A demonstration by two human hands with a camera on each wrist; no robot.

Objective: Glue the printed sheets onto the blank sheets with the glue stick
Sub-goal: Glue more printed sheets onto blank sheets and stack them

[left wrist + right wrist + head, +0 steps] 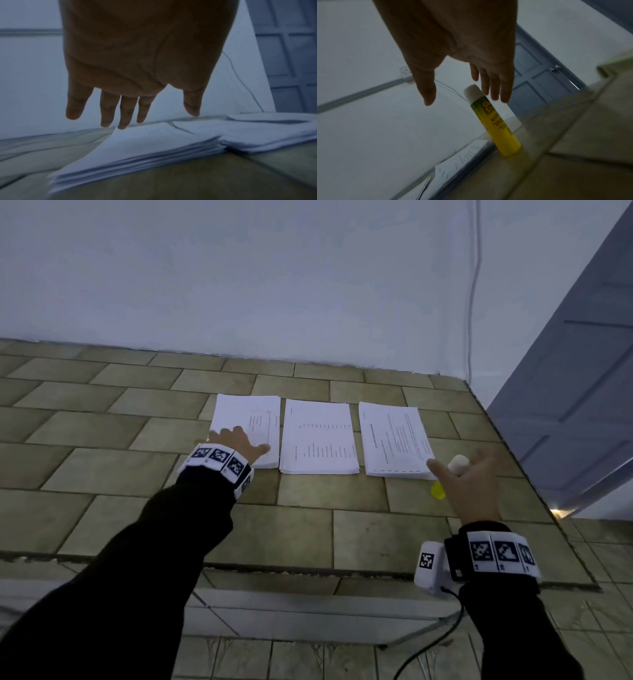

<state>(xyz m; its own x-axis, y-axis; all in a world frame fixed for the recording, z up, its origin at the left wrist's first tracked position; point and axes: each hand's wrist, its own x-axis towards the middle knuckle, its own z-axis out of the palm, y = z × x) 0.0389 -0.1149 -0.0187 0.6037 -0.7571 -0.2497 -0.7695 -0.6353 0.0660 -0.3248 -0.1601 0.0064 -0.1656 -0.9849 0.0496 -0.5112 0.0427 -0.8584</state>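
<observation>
Three stacks of white sheets lie side by side on a tiled ledge (102, 474): a left stack (253, 412), a middle stack (318, 438) and a right stack (395, 440), each with a printed page on top. My left hand (246, 440) is spread over the near part of the left stack (145, 148); in the left wrist view its fingers (123, 121) are straight and hold nothing. A yellow glue stick (498, 128) with a white cap stands upright beside the right stack. My right hand (462, 100) hovers open over the cap, with straight fingers (494, 94) beside it.
A pale wall rises behind the ledge, with a thin cable (474, 302) running down it. A grey panelled door (582, 371) stands to the right. The ledge ends at a front edge (308, 571) with a step below, and at a right edge (534, 484) near the glue stick.
</observation>
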